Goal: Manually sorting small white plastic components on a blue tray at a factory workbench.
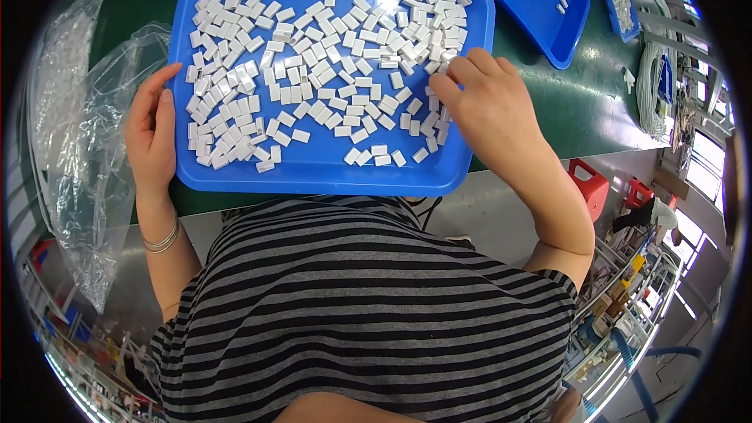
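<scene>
A large blue tray lies in front of me, with many small white rectangular plastic pieces scattered over its bottom. My left hand is at the tray's left edge, fingers stretched out and apart. Its fingertips are close to the rim or touching it; nothing shows between them. My right hand reaches over the tray's right side, thumb and fingers bent together above the pieces there. Whether a piece is pinched in those fingertips is hidden by the hand.
Clear plastic bags lie on the left, partly over the edge of the green table. A second blue tray with a few white pieces stands at the far right, beside another blue container. A red stool is beyond the table edge.
</scene>
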Available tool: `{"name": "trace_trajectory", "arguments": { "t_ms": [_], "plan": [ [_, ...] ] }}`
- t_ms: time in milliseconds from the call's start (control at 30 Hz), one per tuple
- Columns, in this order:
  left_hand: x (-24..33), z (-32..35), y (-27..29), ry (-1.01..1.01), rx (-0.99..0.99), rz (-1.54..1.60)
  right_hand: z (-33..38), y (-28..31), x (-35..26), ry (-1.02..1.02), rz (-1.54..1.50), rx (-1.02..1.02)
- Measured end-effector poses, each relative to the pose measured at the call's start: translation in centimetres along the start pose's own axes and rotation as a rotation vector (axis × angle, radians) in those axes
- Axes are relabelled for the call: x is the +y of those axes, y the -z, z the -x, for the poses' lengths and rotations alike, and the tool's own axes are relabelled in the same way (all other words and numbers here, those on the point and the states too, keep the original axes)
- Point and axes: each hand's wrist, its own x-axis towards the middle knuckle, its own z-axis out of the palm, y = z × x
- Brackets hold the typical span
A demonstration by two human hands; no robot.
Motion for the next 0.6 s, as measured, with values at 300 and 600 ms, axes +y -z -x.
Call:
{"name": "trace_trajectory", "arguments": {
  "t_ms": [300,600],
  "plan": [
    [-0.1,0.1,0.2,-0.011,-0.002,-0.006,-1.0,-0.9,0.1,0.011,-0.196,0.085],
    [-0.6,0.2,0.5,0.03,-0.037,-0.002,-1.9,0.3,8.8,-0.351,-0.213,0.512]
  ]
}}
